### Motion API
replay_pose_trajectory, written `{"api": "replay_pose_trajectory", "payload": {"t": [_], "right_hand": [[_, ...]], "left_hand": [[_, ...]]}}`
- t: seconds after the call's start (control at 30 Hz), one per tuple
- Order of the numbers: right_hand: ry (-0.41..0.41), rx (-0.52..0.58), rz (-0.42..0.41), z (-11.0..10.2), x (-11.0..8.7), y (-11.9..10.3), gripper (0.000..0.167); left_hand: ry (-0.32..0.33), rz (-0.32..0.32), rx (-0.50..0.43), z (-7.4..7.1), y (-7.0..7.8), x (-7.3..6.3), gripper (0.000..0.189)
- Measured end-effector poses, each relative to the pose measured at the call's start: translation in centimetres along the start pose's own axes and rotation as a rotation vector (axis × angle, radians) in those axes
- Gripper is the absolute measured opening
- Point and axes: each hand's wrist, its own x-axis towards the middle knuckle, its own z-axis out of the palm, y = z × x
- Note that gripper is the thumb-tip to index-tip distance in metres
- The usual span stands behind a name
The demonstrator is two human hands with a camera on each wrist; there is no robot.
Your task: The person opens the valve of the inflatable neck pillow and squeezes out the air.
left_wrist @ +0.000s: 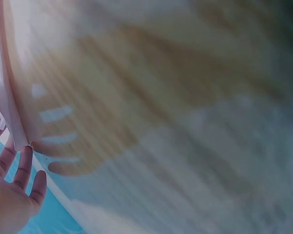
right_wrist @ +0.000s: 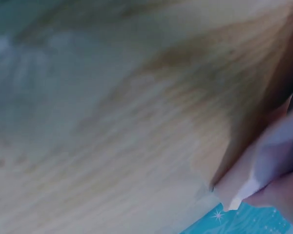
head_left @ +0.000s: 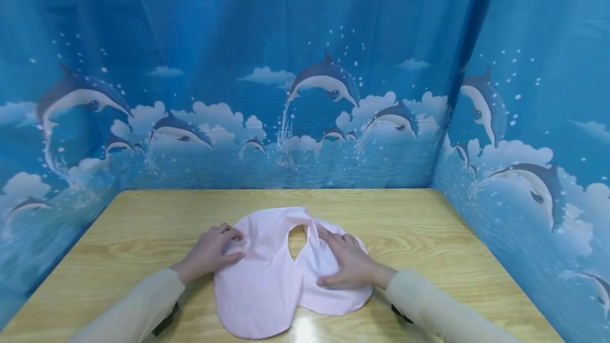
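On the pale yellow, wood-grained table: a pale pink, two-lobed fabric piece with a bib-like outline is laid toward six o'clock of the tabletop, between the two hands.
Oval opening: it is set toward twelve o'clock of the fabric's middle, and wood grain is seen through it.
Lobes: the larger is spread toward seven o'clock, the smaller toward four o'clock.
Left hand: it is placed at the fabric's ten o'clock edge; the fingers are lightly bent, the thumb is held apart from them, and the fabric is touched. In the left wrist view, spread fingers are seen at the fabric's edge.
Right hand: it is rested on the smaller lobe at three o'clock; the fingers are extended toward eleven o'clock, with the thumb held well apart toward eight. In the right wrist view, the fingers are mostly hidden.
Forearms: both are covered by long cream sleeves.
Backdrop: the table is bordered from nine through three o'clock by blue dolphin-printed curtains.
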Motion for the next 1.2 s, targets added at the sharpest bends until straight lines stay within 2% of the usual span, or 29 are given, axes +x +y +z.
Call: {"api": "replay_pose_trajectory", "payload": {"t": [0.17,0.37,0.77,1.03,1.2], "right_hand": [[0.025,0.009,-0.031,0.4,-0.2,-0.2,0.102],[0.034,0.069,-0.025,0.5,-0.4,-0.4,0.093],[0.1,0.057,-0.042,0.7,-0.7,-0.9,0.095],[0.022,0.084,0.054,0.0,-0.2,-1.2,0.106],[0.011,0.059,0.051,-0.2,0.2,-1.2,0.107]], "left_hand": [[0.007,0.01,-0.004,-0.1,0.0,-0.1,0.035],[0.012,0.019,-0.001,-0.2,0.0,-0.1,0.036],[0.004,0.014,-0.008,-0.4,0.1,-0.2,0.035],[-0.006,0.009,-0.018,-0.5,0.3,0.0,0.035],[-0.003,0.01,-0.015,-0.3,0.3,0.1,0.035]]}}
